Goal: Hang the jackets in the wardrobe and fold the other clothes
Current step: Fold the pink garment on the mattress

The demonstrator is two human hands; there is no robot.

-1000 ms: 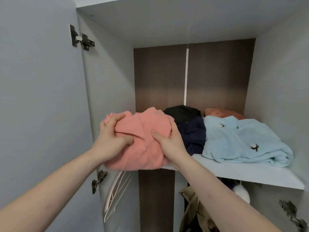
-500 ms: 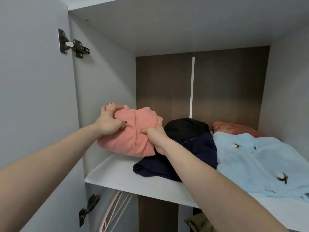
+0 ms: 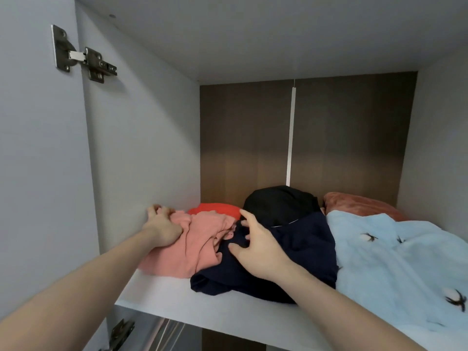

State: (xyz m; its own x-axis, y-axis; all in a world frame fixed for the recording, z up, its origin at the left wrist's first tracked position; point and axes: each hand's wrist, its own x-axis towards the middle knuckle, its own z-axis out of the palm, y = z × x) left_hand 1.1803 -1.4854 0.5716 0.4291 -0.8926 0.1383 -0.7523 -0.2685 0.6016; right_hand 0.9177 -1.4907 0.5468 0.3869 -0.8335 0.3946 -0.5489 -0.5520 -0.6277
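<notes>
Salmon-pink garment [image 3: 195, 247] lies bunched at the left end of the white wardrobe shelf [image 3: 202, 302], against the grey side wall. The left hand [image 3: 162, 229] grips its far left edge, fingers curled into the cloth. The right hand [image 3: 258, 249] rests on the navy garment [image 3: 304, 252] just beside it, fingers spread and loosely bent, holding nothing. Behind sit a red piece [image 3: 217, 207] and a black one [image 3: 278, 202]; a pale blue fleece [image 3: 400, 262] fills the right. Both forearms reach forward from below.
</notes>
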